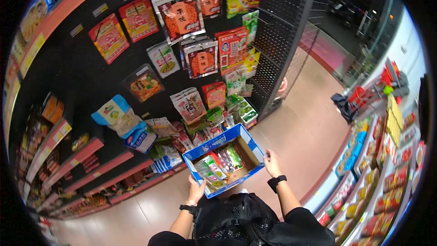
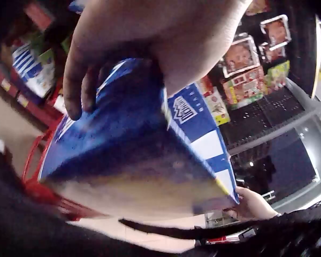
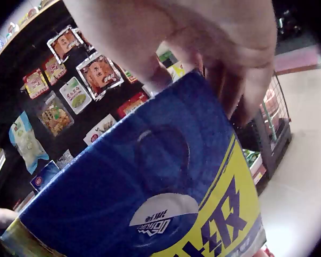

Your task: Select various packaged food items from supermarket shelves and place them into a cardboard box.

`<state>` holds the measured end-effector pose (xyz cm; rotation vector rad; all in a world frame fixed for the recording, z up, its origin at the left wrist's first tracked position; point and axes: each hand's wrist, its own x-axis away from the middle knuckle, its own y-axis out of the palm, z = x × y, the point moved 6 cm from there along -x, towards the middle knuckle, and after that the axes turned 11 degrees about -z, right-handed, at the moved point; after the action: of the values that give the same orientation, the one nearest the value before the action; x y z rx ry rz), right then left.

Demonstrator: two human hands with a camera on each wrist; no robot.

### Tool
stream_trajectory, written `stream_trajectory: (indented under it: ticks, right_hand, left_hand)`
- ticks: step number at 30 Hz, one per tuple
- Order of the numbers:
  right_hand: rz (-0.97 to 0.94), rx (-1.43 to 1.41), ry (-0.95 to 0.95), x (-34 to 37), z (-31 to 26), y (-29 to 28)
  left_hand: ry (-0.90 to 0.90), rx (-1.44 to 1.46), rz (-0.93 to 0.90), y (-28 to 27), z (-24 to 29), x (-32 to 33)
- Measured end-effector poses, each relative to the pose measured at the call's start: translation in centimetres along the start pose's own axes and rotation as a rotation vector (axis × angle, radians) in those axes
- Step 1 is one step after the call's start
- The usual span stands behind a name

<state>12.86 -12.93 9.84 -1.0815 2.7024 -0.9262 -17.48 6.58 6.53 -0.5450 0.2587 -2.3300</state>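
The box [image 1: 214,143] is gripped at opposite ends by the left hand [image 1: 196,190] and right hand [image 1: 272,164]; by uneven lifting, loose packets [image 1: 231,158] could be spilled.

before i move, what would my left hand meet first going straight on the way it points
Your left hand would meet the side of the blue box it holds; past that, probably the packets inside, though depth is unclear.

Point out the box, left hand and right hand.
Box [image 3: 96,187], right wrist view: blue outer wall.
Left hand [image 1: 196,190], head view: middle of the hand.
Right hand [image 1: 273,164], head view: middle of the hand.
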Motion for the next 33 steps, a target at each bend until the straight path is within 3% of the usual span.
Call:
stream_trajectory:
  ticks: [1, 3, 6, 8, 9, 11, 13, 15, 18, 19, 21, 27, 31, 33]
  right_hand:
    - [-0.114, -0.135, 0.094, 0.5, 1.0, 1.3]
    - [-0.191, -0.039, 0.074, 0.0, 3.9, 4.0]
    - [-0.005, 0.026, -0.055, -0.3, 4.0, 3.4]
    - [-0.025, 0.038, -0.059, 0.1, 2.5, 2.6]
    - [-0.043, 0.053, -0.049, 0.1, 2.1, 2.5]
    - [-0.070, 0.024, -0.011, -0.3, 2.6, 2.9]
    - [-0.101, 0.041, -0.004, 0.1, 2.7, 2.7]
    - [-0.089, 0.059, -0.044, 0.1, 2.5, 2.5]
    - [-0.072, 0.056, -0.080, 0.1, 2.7, 2.7]
    - [-0.075, 0.047, -0.074, 0.5, 2.8, 2.6]
    - [-0.077, 0.054, -0.072, 0.2, 2.7, 3.0]
    - [-0.095, 0.121, -0.053, 0.4, 3.2, 2.3]
    - [-0.090, 0.119, 0.035, 0.6, 3.6, 0.7]
    - [-0.043, 0.134, -0.008, 0.2, 4.0, 0.3]
  left_hand:
    - [0.001, 0.001, -0.001, -0.1, -1.4, -0.7]
    - [-0.260, 0.193, 0.056, 1.3, -7.1, -0.8]
    - [-0.279, 0.115, 0.131, 1.2, -4.9, -1.1]
    - [-0.287, 0.089, 0.153, 0.6, -5.6, -1.8]
    - [-0.240, 0.013, 0.080, 0.6, -7.8, -2.8]
    - [-0.188, -0.072, 0.001, 0.5, -6.9, -3.3]
    - [-0.470, 0.083, 0.009, 1.1, -3.1, -0.8]
    - [-0.369, 0.060, 0.061, 1.1, -3.0, -1.1]
    - [-0.289, 0.005, 0.041, 1.0, -7.4, -2.7]
    - [-0.483, 0.093, 0.086, 1.0, -5.0, -1.4]
    - [-0.513, 0.029, 0.044, 0.9, -3.5, -1.0]
    - [-0.377, -0.003, -0.033, 1.0, -5.9, -2.0]
    - [-0.450, -0.034, -0.128, 2.4, -4.3, -2.1]
    - [-0.447, -0.032, -0.168, 3.3, -3.8, -2.4]
